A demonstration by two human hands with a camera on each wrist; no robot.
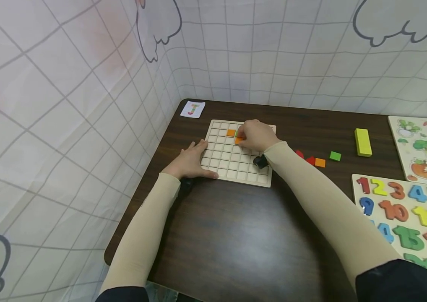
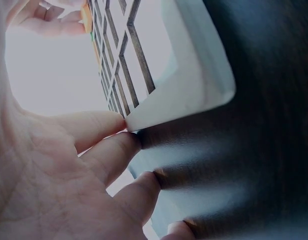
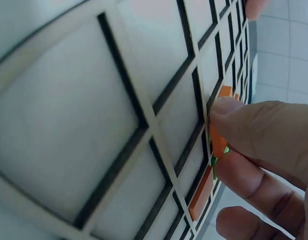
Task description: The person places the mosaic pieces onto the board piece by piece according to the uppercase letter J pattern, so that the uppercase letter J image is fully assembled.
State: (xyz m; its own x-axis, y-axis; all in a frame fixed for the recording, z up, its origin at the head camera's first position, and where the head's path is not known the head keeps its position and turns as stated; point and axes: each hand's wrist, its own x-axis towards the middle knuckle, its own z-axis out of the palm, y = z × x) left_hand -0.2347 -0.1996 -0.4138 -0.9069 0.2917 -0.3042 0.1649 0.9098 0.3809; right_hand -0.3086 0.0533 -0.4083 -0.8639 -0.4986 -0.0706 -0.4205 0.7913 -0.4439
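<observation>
A pale wooden grid board (image 1: 232,161) lies on the dark table. My right hand (image 1: 257,136) is over its far part, pinching an orange square tile (image 3: 217,141) between thumb and finger, right at the grid. Beside that tile show a green tile (image 3: 213,164) and another orange tile (image 3: 201,194). One more orange tile (image 1: 230,132) sits in a far cell to the left of the hand. My left hand (image 1: 190,162) rests at the board's near left corner, fingers extended along the left edge and thumb at the front edge.
Right of the board lie red tiles (image 1: 310,160), an orange tile (image 1: 320,162) and a green tile (image 1: 335,156). Beyond them are a yellow block (image 1: 363,142), a vegetable puzzle (image 1: 410,147) and a number puzzle (image 1: 379,235). A card with a J (image 1: 192,109) lies at the far left corner.
</observation>
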